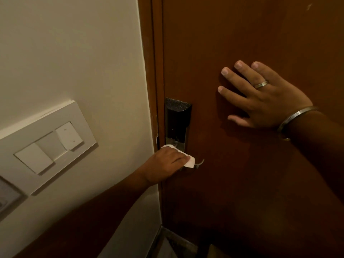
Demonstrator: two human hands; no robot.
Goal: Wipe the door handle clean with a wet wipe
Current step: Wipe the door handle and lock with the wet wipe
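Left hand [163, 162] wraps a white wet wipe [189, 162] around the lever door handle [199, 163], near the brown door's [242, 183] latch edge, below the black lock plate [176, 120]. Right hand [260, 95] lies flat on the door, fingers spread, holding nothing; ring [261, 84] and bangle [294, 118] visible.

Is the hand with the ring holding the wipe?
No, the right hand with the ring lies flat on the door; the left hand holds the wet wipe.
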